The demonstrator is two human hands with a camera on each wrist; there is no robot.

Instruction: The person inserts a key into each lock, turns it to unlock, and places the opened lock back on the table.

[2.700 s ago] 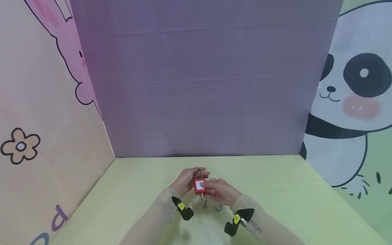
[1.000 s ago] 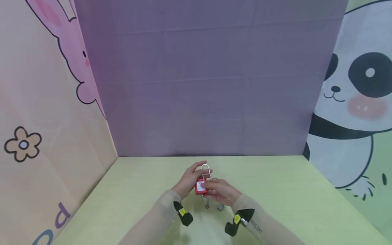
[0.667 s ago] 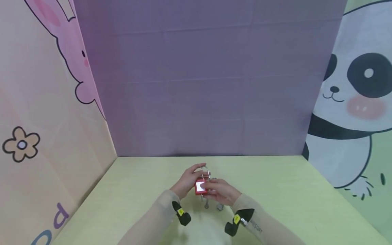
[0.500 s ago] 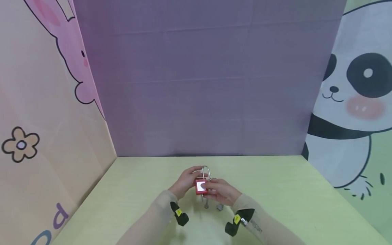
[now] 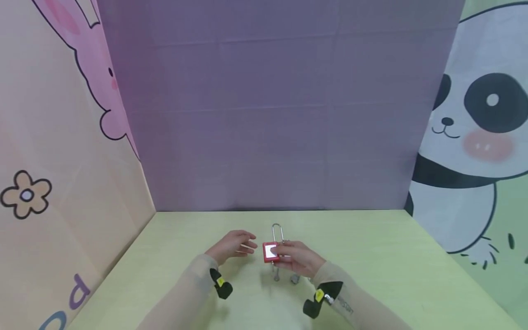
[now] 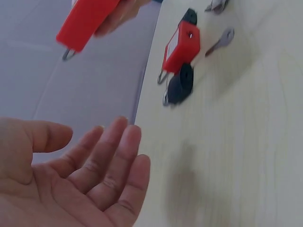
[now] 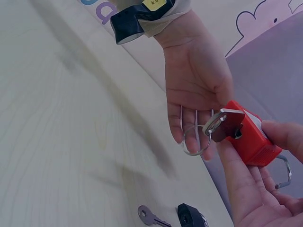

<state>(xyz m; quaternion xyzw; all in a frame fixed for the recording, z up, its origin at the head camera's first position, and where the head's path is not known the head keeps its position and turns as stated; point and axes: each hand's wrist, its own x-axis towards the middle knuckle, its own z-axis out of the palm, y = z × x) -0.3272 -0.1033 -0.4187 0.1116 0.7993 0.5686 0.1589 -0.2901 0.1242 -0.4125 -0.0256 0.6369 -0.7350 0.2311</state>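
Observation:
My right hand (image 5: 300,258) pinches a red padlock (image 5: 266,245) with a white label, thumb on the label. The metal shackle (image 5: 277,229) stands raised, and its free end (image 7: 278,185) shows out of the body in the right wrist view. A key (image 7: 227,124) on a ring (image 7: 196,152) sits in the keyhole at the bottom. To the left of the padlock, apart from it, is my left hand (image 5: 232,245), palm turned inward and fingers loosely extended. Nothing lies in its grasp, as the left wrist view shows.
On the pale table (image 5: 350,284), the left wrist view shows another red padlock (image 6: 183,47), black padlocks (image 6: 181,86) beside it, a loose key (image 6: 221,41) and a small grey object (image 6: 217,5). A purple backdrop (image 5: 264,114) stands behind the table.
Earlier the left hand's fingers were at the shackle, which rose from its earlier position. Now the left hand has let go and moved left. The right hand still holds the padlock in place.

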